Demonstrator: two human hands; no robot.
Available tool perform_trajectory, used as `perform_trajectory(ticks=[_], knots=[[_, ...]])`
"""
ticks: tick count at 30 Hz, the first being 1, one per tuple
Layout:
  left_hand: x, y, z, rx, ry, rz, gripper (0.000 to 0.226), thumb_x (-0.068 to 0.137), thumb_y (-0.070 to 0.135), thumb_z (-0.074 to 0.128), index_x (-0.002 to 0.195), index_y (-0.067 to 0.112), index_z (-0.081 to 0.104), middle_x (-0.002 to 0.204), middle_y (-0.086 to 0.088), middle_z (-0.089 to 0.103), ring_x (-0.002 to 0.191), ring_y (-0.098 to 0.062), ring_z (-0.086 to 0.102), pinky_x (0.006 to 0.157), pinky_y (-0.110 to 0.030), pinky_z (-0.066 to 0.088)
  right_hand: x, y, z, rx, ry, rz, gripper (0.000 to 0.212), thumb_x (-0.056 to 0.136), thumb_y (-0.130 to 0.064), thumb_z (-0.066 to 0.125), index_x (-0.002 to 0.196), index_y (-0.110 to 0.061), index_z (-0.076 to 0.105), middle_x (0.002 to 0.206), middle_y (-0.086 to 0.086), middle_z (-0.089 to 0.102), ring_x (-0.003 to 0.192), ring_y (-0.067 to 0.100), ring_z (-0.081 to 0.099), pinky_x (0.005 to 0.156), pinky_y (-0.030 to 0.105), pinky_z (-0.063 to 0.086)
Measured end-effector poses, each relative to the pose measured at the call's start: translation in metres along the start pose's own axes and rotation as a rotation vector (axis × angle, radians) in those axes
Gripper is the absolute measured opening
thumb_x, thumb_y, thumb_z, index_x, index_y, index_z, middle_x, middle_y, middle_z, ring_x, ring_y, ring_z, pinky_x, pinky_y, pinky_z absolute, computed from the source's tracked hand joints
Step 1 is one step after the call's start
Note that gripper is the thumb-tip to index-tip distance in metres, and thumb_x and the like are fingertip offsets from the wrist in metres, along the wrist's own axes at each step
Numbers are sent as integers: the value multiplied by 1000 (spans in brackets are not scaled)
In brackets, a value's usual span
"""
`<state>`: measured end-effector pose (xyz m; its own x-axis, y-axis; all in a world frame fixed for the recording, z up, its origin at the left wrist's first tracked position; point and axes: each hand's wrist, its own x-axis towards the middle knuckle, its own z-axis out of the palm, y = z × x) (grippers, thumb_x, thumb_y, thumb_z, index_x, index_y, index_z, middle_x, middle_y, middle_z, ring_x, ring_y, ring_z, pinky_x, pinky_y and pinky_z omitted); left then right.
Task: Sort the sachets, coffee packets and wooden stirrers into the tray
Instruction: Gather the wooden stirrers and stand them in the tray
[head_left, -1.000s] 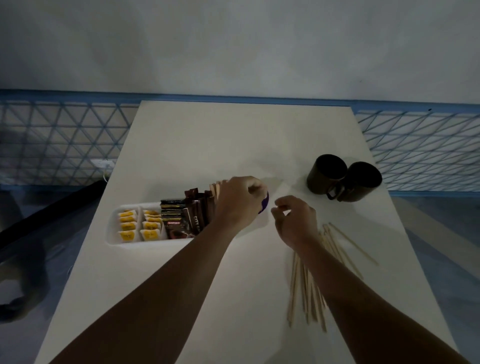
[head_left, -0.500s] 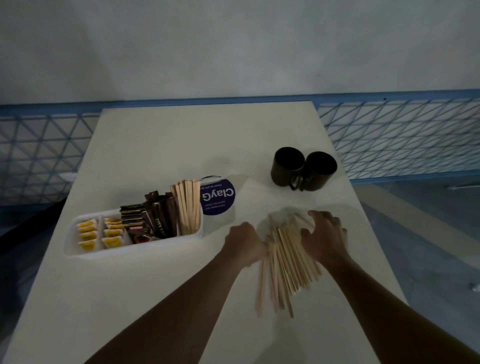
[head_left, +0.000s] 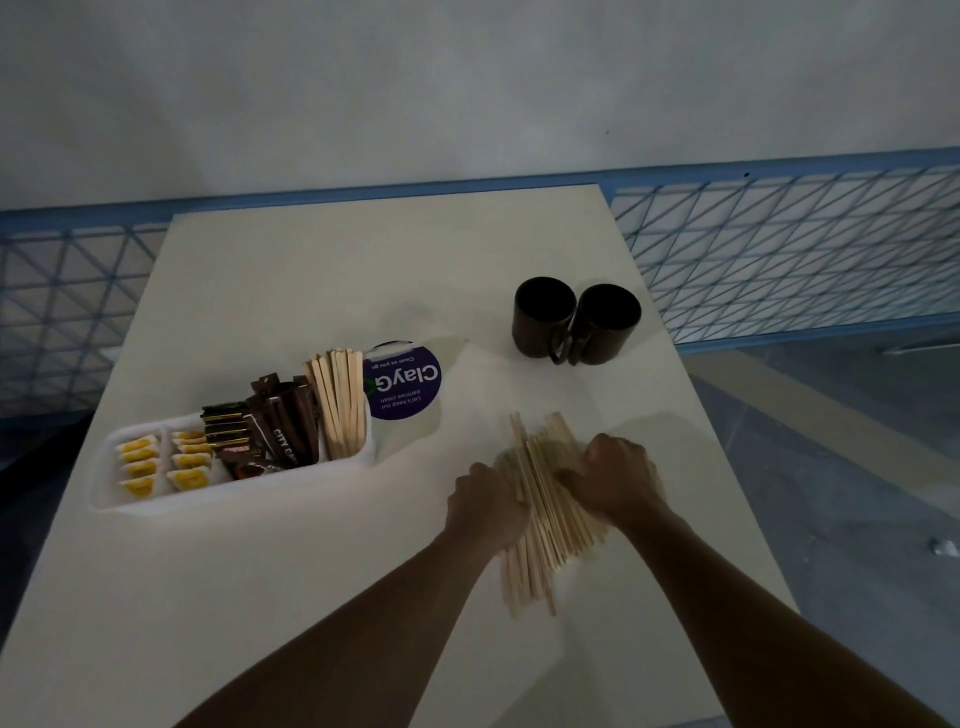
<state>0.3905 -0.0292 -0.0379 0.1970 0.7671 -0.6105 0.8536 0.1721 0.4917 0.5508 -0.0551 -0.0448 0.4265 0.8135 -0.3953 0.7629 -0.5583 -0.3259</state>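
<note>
Now tray (head_left: 228, 494): sachets (head_left: 156, 462), coffee packets (head_left: 265, 436), stirrers (head_left: 340, 405); left hand (head_left: 485, 501), right hand (head_left: 615, 478) grip loose stirrers (head_left: 543, 545).

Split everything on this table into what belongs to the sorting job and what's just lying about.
Job: tray, yellow sachets, coffee packets, sorted stirrers, loose stirrers held between left hand and right hand.
Lying about: dark mugs, purple ClayG label.

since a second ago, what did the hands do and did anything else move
The left hand left the right end of the tray and came down to the loose stirrers; the right hand settled on them too. Both now curl against the pile from either side, bunching it tighter. The tray, its contents and the two mugs stayed put.
</note>
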Motion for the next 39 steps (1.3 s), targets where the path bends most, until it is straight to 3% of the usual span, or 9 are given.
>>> perform_trajectory(ticks=[4,7,15,18,23,26,29,36,39], knots=[[-2,4,5,51,87,32,57,82,44,72,121,9,49,113,-7,59,98,-21,63,75,-28,54,-1,-3,6,56,-30,-48,31,83,-41,71,67,-18,57,61,-2,61,49,12,59,45,23,42],[-3,8,8,121,135,105,49,85,39,70,121,11,50,116,-7,54,104,-22,57,75,-27,47,-2,-4,8,89,-46,-60,27,82,-34,69,65,-17,58,60,0,63,48,14,62,44,22,43],[-1,11,9,107,196,139,35,90,30,66,114,7,54,111,-8,61,95,-20,62,74,-26,52,-3,-5,10,110,-40,-50,37,86,-37,64,59,-14,54,54,1,55,45,16,54,41,22,35],[0,10,7,69,196,114,32,91,29,64,112,6,54,106,-7,62,83,-16,57,67,-24,49,-1,-6,9,92,-41,-47,35,86,-35,65,62,-15,50,59,1,54,51,18,56,43,22,36],[1,9,4,127,186,122,23,90,20,63,107,6,58,106,-9,63,101,-26,62,83,-31,53,0,-8,8,64,-63,-18,23,79,-27,65,67,-12,52,71,8,58,70,30,61,51,27,40],[1,9,2,156,190,132,12,92,20,61,94,8,62,96,-7,67,91,-22,65,71,-23,46,-1,-9,7,76,-62,-29,27,80,-26,67,66,-15,47,69,3,54,65,24,57,47,24,37],[3,9,1,152,194,132,18,93,20,60,76,14,58,84,-4,69,71,-15,61,63,-21,44,-3,-13,7,58,-59,-34,24,81,-30,68,75,-13,52,76,5,58,69,23,61,52,27,46],[10,1,1,78,207,107,19,92,17,57,78,7,66,77,-5,69,63,-14,59,51,-18,40,-7,-18,9,2,-39,-51,25,87,-30,62,69,-16,51,72,4,60,62,20,61,52,29,51],[10,-1,0,40,203,95,21,90,16,56,71,10,61,62,2,57,55,-12,53,43,-14,30,-7,-15,10,2,-44,-45,27,91,-30,59,70,-15,53,68,2,59,54,15,57,43,24,39]])
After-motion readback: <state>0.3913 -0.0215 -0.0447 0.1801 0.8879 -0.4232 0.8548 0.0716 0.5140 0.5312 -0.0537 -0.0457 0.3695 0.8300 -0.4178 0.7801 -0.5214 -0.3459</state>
